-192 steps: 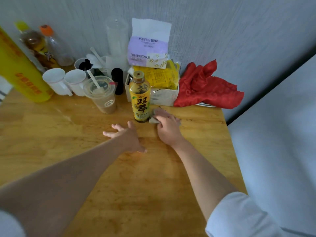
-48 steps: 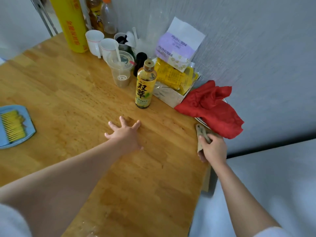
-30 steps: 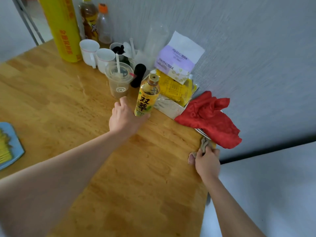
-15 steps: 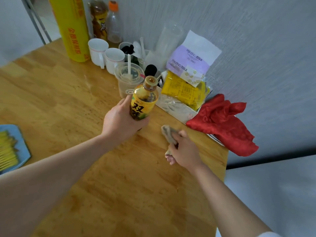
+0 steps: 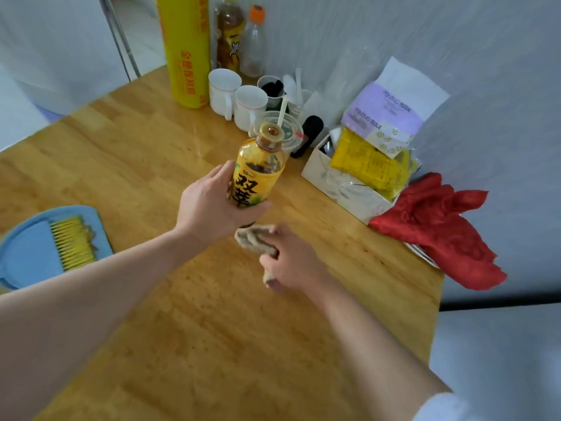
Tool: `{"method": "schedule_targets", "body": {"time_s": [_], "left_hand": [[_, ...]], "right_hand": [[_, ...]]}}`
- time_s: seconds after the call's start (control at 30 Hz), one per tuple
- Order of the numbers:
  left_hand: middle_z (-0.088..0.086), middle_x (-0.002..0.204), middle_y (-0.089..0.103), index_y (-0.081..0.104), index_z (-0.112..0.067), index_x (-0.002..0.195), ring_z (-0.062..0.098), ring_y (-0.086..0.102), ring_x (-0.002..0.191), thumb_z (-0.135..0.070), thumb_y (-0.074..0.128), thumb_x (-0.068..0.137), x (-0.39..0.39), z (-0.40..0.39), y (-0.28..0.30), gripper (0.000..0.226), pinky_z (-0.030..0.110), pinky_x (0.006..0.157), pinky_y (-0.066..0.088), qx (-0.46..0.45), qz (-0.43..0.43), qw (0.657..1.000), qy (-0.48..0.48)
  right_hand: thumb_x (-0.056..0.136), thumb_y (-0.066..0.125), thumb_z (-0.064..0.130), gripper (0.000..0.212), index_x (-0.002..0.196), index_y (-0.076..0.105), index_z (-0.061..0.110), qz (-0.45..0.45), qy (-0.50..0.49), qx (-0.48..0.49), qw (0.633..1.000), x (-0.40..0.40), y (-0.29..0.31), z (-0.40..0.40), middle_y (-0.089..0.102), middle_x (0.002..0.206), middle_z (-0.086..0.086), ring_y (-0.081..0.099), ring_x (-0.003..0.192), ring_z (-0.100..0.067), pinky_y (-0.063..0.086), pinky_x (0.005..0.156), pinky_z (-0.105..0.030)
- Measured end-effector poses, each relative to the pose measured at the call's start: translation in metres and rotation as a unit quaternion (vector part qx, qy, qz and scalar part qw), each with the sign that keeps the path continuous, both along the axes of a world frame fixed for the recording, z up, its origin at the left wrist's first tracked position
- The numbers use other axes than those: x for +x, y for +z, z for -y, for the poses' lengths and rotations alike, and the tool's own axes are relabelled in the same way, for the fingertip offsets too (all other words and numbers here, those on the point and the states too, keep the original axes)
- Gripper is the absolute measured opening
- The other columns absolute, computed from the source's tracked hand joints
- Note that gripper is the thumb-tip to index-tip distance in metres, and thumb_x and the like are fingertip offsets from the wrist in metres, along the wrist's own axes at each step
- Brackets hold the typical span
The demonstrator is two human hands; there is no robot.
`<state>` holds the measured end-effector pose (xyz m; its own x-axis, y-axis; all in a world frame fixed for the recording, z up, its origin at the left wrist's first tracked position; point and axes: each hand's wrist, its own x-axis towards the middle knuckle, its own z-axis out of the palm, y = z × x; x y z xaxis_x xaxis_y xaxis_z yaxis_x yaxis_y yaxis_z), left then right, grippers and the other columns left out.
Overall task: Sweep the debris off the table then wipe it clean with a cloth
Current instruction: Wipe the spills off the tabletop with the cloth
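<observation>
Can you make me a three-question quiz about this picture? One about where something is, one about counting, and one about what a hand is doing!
1. Where is the red cloth?
A. by the wall
B. on the blue dustpan
C. in a mug

2. How many white mugs stand together?
A. one
B. two
C. four

3. What does the left hand do?
A. lies flat
B. holds the yellow tea bottle
C. points

Answers: 1 A, it lies at the table's wall edge. 2 B, two stand side by side. 3 B, fingers wrap the bottle while the right hand grips a beige rag.

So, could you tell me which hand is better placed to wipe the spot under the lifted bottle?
Right hand: it grips the cloth beside that spot, while the left hand holds the bottle.
</observation>
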<state>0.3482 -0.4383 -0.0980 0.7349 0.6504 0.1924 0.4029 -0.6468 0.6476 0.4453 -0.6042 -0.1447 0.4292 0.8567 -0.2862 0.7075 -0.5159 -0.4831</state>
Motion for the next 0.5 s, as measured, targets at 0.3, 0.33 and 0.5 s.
{"method": "schedule_targets", "body": {"time_s": [0.3,0.33,0.5], "left_hand": [[-0.011,0.114,0.061,0.049,-0.032,0.124,0.014,0.060,0.101,-0.062,0.073,0.071,0.066,0.060,-0.005,0.065,0.040,0.083,0.054,-0.109,0.019,0.992,-0.062],[-0.010,0.114,0.060,0.049,-0.031,0.122,0.015,0.060,0.102,-0.062,0.072,0.072,0.074,0.067,-0.007,0.063,0.040,0.083,0.053,-0.118,0.017,0.991,-0.061],[0.002,0.111,0.057,0.048,-0.021,0.117,0.025,0.057,0.103,-0.055,0.075,0.075,0.102,0.088,-0.016,0.061,0.041,0.082,0.051,-0.160,0.002,0.986,-0.045]], "right_hand": [[0.102,0.051,0.021,0.032,0.133,0.060,0.019,0.040,-0.266,0.027,0.963,0.046,-0.008,0.133,0.041,0.122,0.008,0.064,0.088,-0.012,0.057,0.073,-0.030],[0.101,0.053,0.023,0.034,0.133,0.060,0.022,0.025,-0.185,0.016,0.982,0.029,-0.009,0.131,0.040,0.122,0.013,0.064,0.090,-0.013,0.057,0.074,-0.032],[0.101,0.052,0.024,0.037,0.137,0.059,0.020,0.073,-0.230,-0.041,0.970,0.050,-0.006,0.198,0.041,0.130,0.010,0.063,0.096,-0.016,0.054,0.085,-0.033]]}}
